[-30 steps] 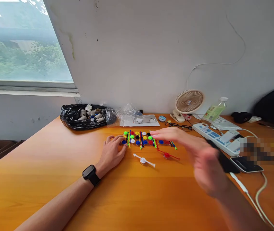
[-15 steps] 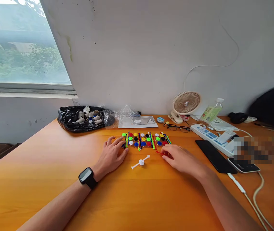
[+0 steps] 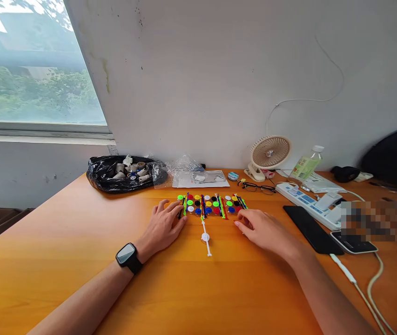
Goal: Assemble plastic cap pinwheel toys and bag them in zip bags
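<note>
A row of small coloured discs and sticks (image 3: 212, 204) lies on the orange table (image 3: 62, 260). My left hand (image 3: 165, 226), with a black watch on the wrist, lies flat with fingers apart, its fingertips touching the left end of the row. My right hand (image 3: 264, 229) rests palm down at the row's right end, fingers curled toward the table; whatever is under them is hidden. A white spinning top on a stick (image 3: 205, 237) lies between my hands, pointing toward me. The red top is out of sight.
At the back stand a black bag of spools (image 3: 121, 172), a clear plastic wrapper (image 3: 198, 176), glasses (image 3: 257, 187), a small fan (image 3: 270, 153) and a bottle (image 3: 308, 163). A power strip (image 3: 310, 202), phones (image 3: 312, 223) and cables (image 3: 373, 288) crowd the right side.
My right hand swept in from the right and came down over the red top, which is no longer seen. The white top has turned from slanted to pointing at me. My left hand stayed.
</note>
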{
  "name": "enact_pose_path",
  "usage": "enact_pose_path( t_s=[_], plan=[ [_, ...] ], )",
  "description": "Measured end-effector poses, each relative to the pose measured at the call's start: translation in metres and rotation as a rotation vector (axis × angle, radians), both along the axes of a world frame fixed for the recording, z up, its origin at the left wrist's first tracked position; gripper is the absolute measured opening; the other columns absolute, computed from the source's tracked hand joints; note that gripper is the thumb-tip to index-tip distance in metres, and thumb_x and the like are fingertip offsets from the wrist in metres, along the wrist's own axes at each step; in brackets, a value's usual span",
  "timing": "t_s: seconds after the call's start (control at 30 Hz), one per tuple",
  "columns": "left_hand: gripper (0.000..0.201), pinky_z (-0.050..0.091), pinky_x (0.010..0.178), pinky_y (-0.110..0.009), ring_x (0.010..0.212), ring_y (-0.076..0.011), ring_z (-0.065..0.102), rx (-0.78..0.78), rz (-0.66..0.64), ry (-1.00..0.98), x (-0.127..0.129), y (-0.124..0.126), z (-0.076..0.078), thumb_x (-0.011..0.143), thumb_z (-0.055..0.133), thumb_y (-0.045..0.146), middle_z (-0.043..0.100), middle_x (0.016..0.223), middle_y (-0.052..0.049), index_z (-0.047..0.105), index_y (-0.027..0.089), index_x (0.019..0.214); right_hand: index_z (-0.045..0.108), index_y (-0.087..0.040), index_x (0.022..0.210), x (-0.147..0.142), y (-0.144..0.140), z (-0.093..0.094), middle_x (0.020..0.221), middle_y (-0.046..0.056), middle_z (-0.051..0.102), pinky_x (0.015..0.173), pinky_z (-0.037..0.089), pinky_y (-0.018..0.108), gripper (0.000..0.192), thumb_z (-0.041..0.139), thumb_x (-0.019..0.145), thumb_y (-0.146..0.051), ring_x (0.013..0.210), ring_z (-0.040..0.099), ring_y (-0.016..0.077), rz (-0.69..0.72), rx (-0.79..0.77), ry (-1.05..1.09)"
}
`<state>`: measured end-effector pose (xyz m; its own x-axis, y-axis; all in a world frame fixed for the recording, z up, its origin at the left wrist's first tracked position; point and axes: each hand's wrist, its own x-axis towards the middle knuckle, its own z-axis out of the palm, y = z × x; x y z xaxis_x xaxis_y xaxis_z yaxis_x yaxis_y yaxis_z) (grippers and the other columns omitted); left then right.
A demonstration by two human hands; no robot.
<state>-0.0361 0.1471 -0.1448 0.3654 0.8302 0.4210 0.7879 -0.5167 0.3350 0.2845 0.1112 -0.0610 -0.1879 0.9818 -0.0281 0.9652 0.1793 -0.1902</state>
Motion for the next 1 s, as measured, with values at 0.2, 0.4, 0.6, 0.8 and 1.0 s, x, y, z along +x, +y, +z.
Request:
enact_pose_path(
  t_s=[0.2,0.4,0.6,0.8,1.0],
  plan=[
    [0.011,0.05,0.095,-0.046,0.11,-0.0308,0.06,0.023,0.034,-0.036,0.0,0.001,0.001,0.101,0.056,0.029,0.073,0.109,-0.008,0.066,0.026,0.102,0.072,-0.02,0.109,-0.002,0.003,-0.007,0.107,0.012,0.077,0.07,0.043,0.031,0.026,0.053,0.103,-0.037,0.088,0.072,0.026,0.016,0.048,-0.013],
    [0.011,0.05,0.085,-0.044,0.097,-0.031,0.06,0.051,0.093,-0.016,-0.008,0.007,-0.001,0.093,0.055,0.017,0.07,0.095,-0.008,0.062,0.025,0.09,0.069,-0.021,0.096,-0.002,0.007,-0.017,0.096,0.01,0.076,0.065,0.04,0.03,0.025,0.053,0.103,-0.039,0.083,0.071,0.0243,0.035,0.05,-0.007],
    [0.01,0.049,0.091,-0.043,0.1,-0.0294,0.06,0.042,0.075,-0.126,-0.023,0.02,-0.01,0.1,0.052,0.023,0.068,0.104,-0.008,0.061,0.024,0.097,0.068,-0.02,0.097,-0.003,0.007,-0.017,0.096,0.009,0.076,0.066,0.039,0.03,0.023,0.053,0.104,-0.037,0.081,0.07,0.0227,0.047,0.097,-0.002],
    [0.011,0.046,0.102,-0.047,0.112,-0.0298,0.058,0.028,0.044,-0.136,-0.025,0.033,-0.018,0.103,0.047,0.024,0.067,0.115,-0.01,0.057,0.023,0.104,0.067,-0.021,0.096,-0.017,0.001,-0.015,0.097,0.006,0.075,0.073,0.042,0.03,0.021,0.053,0.104,-0.033,0.088,0.07,0.0222,0.136,0.214,0.065],
    [0.029,0.048,0.105,-0.05,0.121,-0.0318,0.057,0.028,0.038,-0.102,-0.016,0.051,-0.015,0.102,0.048,0.025,0.067,0.131,-0.012,0.058,0.022,0.13,0.068,-0.02,0.098,-0.03,-0.002,-0.024,0.097,0.005,0.073,0.078,0.044,0.031,0.02,0.052,0.105,-0.031,0.09,0.068,0.0216,0.25,0.224,0.128]
  ],
)
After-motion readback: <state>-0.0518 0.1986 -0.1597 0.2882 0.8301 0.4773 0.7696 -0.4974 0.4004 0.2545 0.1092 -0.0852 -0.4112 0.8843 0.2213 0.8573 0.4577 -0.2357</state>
